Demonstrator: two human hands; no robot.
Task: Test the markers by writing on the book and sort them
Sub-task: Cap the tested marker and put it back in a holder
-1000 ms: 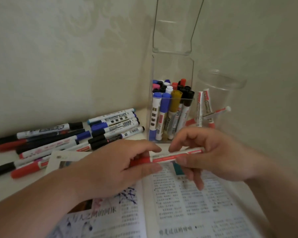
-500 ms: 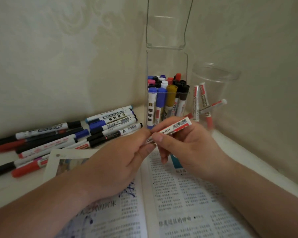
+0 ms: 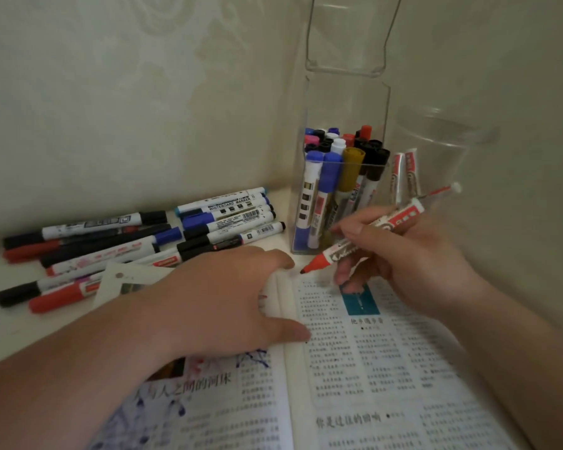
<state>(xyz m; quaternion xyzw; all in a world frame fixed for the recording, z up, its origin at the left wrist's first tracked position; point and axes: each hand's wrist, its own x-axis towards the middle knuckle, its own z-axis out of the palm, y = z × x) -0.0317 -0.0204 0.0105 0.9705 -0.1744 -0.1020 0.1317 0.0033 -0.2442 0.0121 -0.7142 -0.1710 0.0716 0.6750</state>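
**Hands set, red tip poised over the book's far edge**

Head view:
- Right hand (image 3: 413, 254) pinched the red marker (image 3: 364, 237) in a writing grip, fingers curled round the barrel. Marker was uncapped.
- Left hand (image 3: 228, 303) lay flat on the left page of the book (image 3: 371, 368), fingers relaxed, thumb across the gutter. It looked to be holding the page down and gripped nothing I could see.
- Key relation: the marker's long axis ran from upper right, near the clear cup (image 3: 442, 141), down-left to the tip. The tip sat just beyond the right page's far edge, close to the gutter and just beside the left index fingertip. Contact with the paper couldn't be confirmed.
- My read: the test stroke called for a short pull toward the near table edge to land on paper. Right hand owned it and the left only steadied.
- Book lay open at the near side of the table (image 3: 0, 336). The clear box (image 3: 338, 102) of upright markers stood in the far corner, cup just beside it. Loose markers (image 3: 127, 241) lay along the far left edge.

Hidden or unclear:
- Cap location unknown, possibly under the left palm.
- Right fingertips blurred.
- Book's near edge cut off.
- Cup walls hard to trace.
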